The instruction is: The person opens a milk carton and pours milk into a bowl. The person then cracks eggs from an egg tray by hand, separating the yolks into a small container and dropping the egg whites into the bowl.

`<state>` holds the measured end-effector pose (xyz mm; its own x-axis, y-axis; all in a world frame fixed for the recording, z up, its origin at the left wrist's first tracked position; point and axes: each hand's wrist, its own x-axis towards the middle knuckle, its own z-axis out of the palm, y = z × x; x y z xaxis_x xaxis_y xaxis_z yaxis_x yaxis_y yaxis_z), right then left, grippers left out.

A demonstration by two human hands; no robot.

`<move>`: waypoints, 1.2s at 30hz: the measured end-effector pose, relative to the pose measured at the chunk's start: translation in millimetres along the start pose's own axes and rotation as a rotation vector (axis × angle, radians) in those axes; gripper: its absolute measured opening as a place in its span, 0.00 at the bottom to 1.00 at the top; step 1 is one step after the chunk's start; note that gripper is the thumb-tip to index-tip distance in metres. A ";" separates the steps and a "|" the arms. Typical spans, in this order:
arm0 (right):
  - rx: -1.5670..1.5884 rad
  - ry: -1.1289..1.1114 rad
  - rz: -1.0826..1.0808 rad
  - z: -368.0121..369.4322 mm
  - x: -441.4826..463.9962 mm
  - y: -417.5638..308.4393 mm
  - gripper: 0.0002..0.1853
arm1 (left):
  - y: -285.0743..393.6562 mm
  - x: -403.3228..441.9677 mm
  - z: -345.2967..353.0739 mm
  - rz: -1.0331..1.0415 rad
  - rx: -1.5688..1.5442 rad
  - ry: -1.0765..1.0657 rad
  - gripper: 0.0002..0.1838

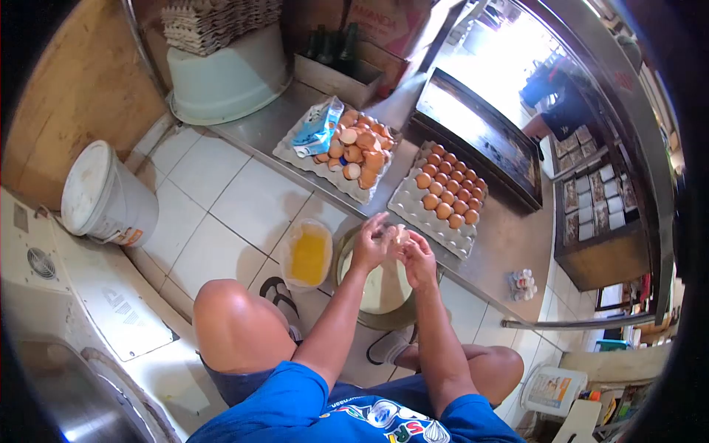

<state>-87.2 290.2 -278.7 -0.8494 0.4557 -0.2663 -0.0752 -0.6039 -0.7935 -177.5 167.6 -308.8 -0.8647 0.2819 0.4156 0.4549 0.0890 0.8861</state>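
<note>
Above a large pot (390, 317) of pale liquid on the floor, my two hands come together around a cracked egg (401, 235). Its shell is pinched in the fingertips of my right hand (419, 260). My left hand (371, 242) meets the shell from the other side, its thumb and fingers partly blurred and the upper fingers raised. Left of the pot sits a clear plastic container (325, 279) with yellow liquid in it. Whole brown eggs (448, 184) stand in a cardboard tray (461, 242) on the low metal counter, just beyond my hands.
Broken eggshells (362, 148) and a blue-white packet (319, 127) fill another tray. A lidded white bucket (111, 196), an upturned tub (229, 81) with stacked egg trays (218, 26), and a crate of bottles (336, 74) stand around. A person (565, 103) works beyond a dark baking tray (476, 133).
</note>
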 end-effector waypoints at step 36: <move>-1.988 0.252 -0.703 11.5 98.9 -91.8 0.25 | -5.3 11.9 -1.8 -0.446 -0.474 0.071 0.14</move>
<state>-170.3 383.1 -225.9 -0.8494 0.3993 0.3450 0.3902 0.9154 -0.0989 -190.6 168.7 -308.2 -0.9681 0.2503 -0.0148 -0.0801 -0.2528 0.9642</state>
